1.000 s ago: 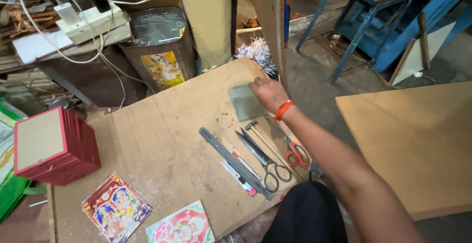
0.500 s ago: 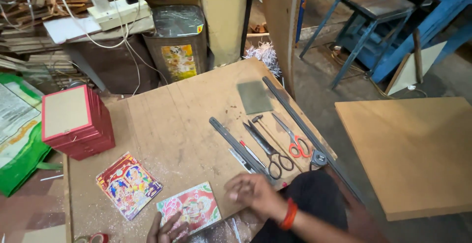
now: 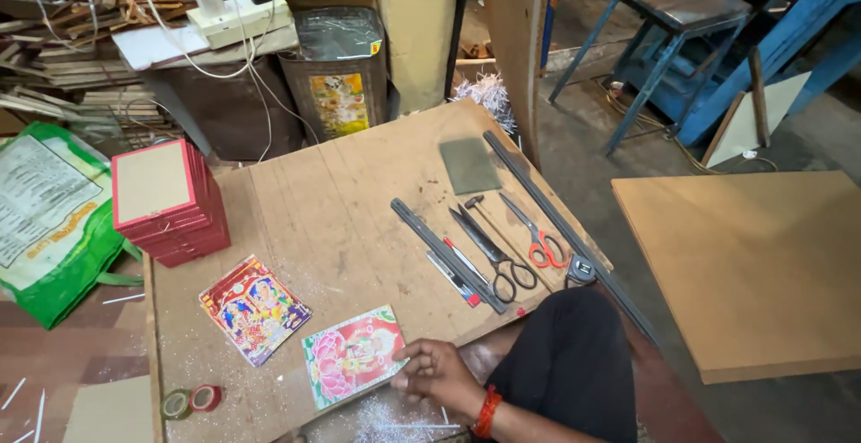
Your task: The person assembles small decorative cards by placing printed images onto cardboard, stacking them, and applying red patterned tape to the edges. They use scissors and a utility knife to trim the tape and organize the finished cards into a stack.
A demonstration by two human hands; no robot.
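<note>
Your right hand (image 3: pixel 435 373) rests on the near right edge of the pink flower picture card (image 3: pixel 352 356), fingers curled loosely over it rather than pinching; the card lies flat at the near edge of the bench (image 3: pixel 341 210), just right of a second printed card (image 3: pixel 254 308). Judge it thin, light, fairly stiff and glossy, so likely slippery; grip it by the edges. Your left hand is out of view.

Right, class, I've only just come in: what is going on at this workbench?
A person seated at a wooden board rests the right hand on the edge of a pink flower picture card. A second colourful card lies beside it. Scissors, a ruler and a stack of red frames sit untouched.
</note>
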